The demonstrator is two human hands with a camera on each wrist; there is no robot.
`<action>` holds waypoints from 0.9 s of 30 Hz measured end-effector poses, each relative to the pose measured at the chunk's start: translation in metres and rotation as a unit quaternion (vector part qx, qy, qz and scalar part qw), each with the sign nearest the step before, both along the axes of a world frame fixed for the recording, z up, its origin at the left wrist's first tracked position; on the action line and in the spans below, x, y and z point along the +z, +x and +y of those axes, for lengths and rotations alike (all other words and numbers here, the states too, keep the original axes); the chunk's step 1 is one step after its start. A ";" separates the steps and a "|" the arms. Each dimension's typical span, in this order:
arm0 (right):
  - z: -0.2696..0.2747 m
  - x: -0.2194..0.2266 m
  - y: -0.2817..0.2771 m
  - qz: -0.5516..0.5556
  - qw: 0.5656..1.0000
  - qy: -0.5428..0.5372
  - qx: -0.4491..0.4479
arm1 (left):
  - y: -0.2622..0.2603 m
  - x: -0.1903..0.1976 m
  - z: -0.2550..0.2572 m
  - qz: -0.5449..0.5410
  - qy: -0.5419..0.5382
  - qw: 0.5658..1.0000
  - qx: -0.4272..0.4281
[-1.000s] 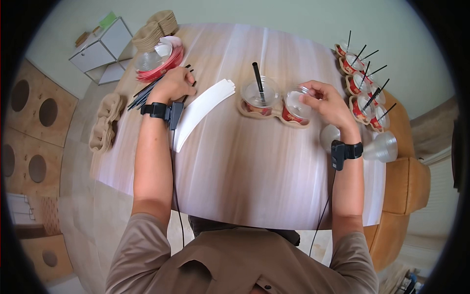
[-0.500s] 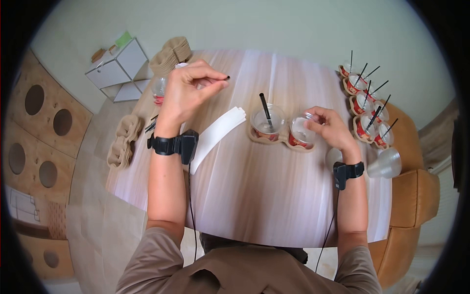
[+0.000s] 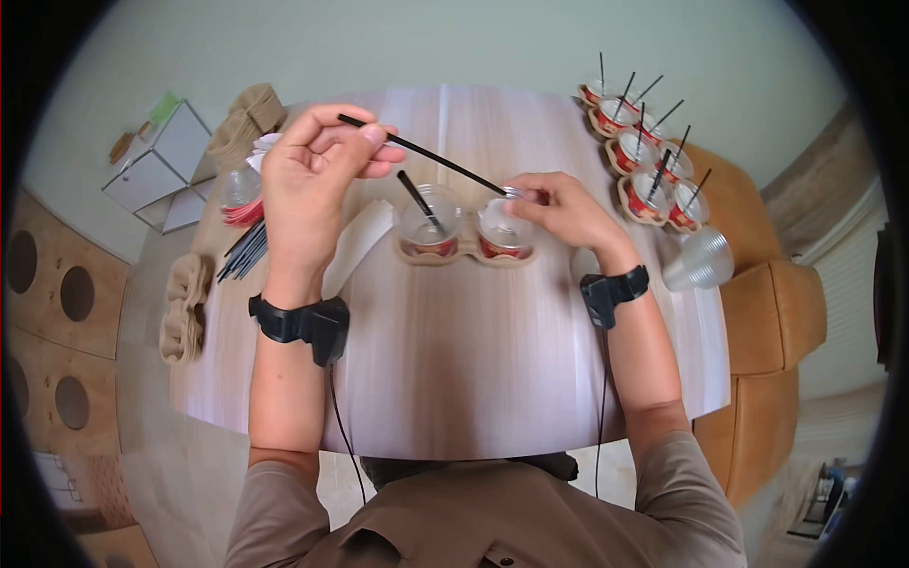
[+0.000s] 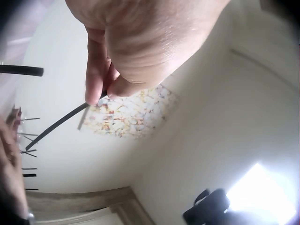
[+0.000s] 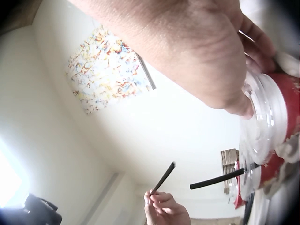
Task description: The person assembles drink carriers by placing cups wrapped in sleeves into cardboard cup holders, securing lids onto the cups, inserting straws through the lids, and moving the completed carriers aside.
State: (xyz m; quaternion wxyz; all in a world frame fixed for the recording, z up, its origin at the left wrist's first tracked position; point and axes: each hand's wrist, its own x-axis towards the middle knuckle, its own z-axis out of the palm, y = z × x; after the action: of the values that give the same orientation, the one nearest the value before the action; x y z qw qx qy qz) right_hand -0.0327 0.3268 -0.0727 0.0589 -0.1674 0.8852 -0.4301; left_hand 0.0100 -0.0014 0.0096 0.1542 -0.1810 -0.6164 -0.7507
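Note:
A black straw slants through the air, pinched near its upper end by my left hand; its lower end reaches the lid of the right-hand cup. My right hand grips that cup's clear lid at the rim, seen close in the right wrist view, where the lid sits on the red cup. Beside it a second lidded cup holds an upright black straw. Both cups stand in one brown pulp carrier. In the left wrist view the straw extends from the fingertips.
Several filled carriers with lidded cups line the right edge, near stacked clear lids. White sleeves lie left of centre. Black straws, empty carriers, and stacked carriers are at the left.
My left hand has lifted from the straw pile and swung towards the cups, bringing a straw over the right-hand one. My right hand stays at that cup's lid. The head view has shifted.

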 end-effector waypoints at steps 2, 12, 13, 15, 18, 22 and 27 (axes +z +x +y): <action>-0.002 0.002 0.002 -0.007 1.000 -0.009 -0.002 | 0.004 -0.007 0.015 -0.013 -0.082 0.997 0.000; -0.006 -0.004 -0.001 0.004 1.000 -0.009 0.010 | 0.018 -0.026 0.058 0.045 -0.167 0.984 0.039; -0.006 -0.003 -0.001 0.003 1.000 -0.009 0.009 | 0.018 -0.027 0.059 0.045 -0.162 0.985 0.037; -0.007 -0.003 -0.001 0.003 1.000 0.000 -0.005 | 0.018 -0.029 0.060 0.046 -0.161 0.985 0.035; -0.008 -0.005 0.000 0.016 1.000 -0.012 -0.005 | 0.018 -0.033 0.063 0.050 -0.164 0.985 0.030; -0.009 -0.006 -0.001 0.013 1.000 -0.011 -0.002 | 0.015 -0.045 0.070 0.047 -0.181 0.982 0.015; -0.010 -0.006 -0.001 0.025 1.000 -0.011 0.000 | 0.012 -0.056 0.074 0.023 -0.185 0.982 -0.006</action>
State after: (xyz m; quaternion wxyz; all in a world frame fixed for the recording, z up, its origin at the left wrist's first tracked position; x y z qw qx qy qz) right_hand -0.0338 0.3164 -0.0791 0.0347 -0.1789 0.8816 -0.4354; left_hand 0.0225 0.0728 -0.0461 0.1281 -0.2270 -0.7398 -0.6203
